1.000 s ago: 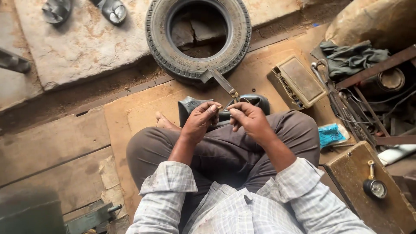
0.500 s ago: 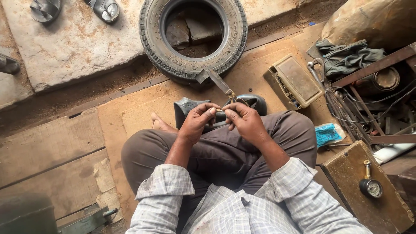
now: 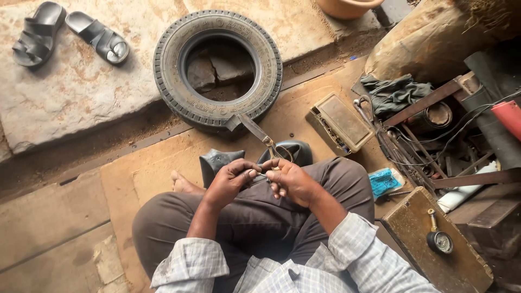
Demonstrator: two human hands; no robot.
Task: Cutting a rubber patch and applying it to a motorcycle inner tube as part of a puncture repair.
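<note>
- A person sits cross-legged on a wooden floor, seen from above; only the arms, checked shirt sleeves and grey trousers show.
- The left hand (image 3: pixel 230 176) is curled closed, its grip pinching one edge of a small dark piece of rubber (image 3: pixel 259 176) held over the lap.
- The right hand (image 3: pixel 290 179) is closed around the handles of a pair of scissors (image 3: pixel 255 130), whose long blades point up and away toward a tyre.
- The scissors sit at the rubber piece between the two hands; whether any cut is made cannot be told, as the fingers hide it.
- A black inner tube (image 3: pixel 217 161) lies folded on the floor just beyond the knees, partly hidden by the hands.
- The tyre (image 3: pixel 217 68) lies flat ahead, half on a stone slab, apart from the hands and untouched.
- To the right sit a flat metal tin (image 3: pixel 339 122), a wooden box carrying a pressure gauge (image 3: pixel 438 240), a blue packet (image 3: pixel 384 182) and tangled wires.
- Two grey sandals (image 3: pixel 70 35) rest on the slab, top left.
</note>
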